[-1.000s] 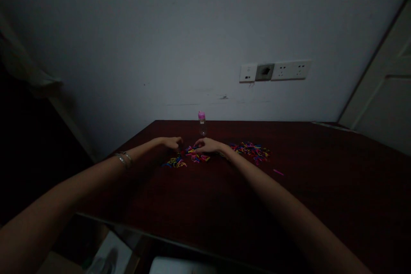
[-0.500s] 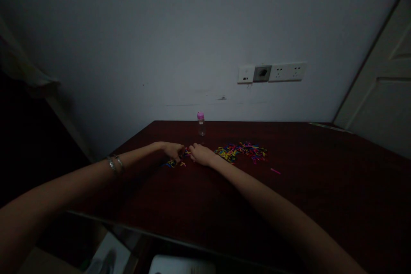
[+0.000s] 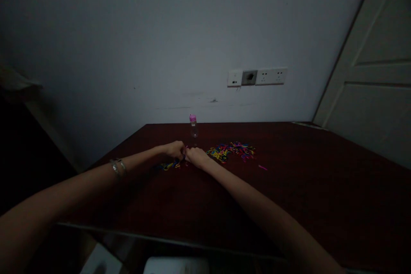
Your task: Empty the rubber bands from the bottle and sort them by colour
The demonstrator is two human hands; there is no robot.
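Note:
My left hand point(image 3: 176, 150) and my right hand point(image 3: 196, 156) are close together over the dark red table point(image 3: 180, 205), fingers closed. Small colourful pieces show between and under the fingertips, but what each hand pinches is too small to make out. A few blue and yellow pieces point(image 3: 167, 166) lie below my left hand. To the right of my right hand spreads a larger pile of multicoloured small pieces point(image 3: 236, 150). A clear bottle with a pink cap point(image 3: 193, 126) stands upright behind the hands.
A single pink piece point(image 3: 262, 167) lies right of the pile. Behind the table is a wall with sockets point(image 3: 257, 77), and a white door point(image 3: 379, 94) is at the right. Below the table's front edge a white object point(image 3: 176, 265) shows.
The view has turned slightly right, so the scene sits further left. My hands have drawn closer together, and their fingertips now nearly meet.

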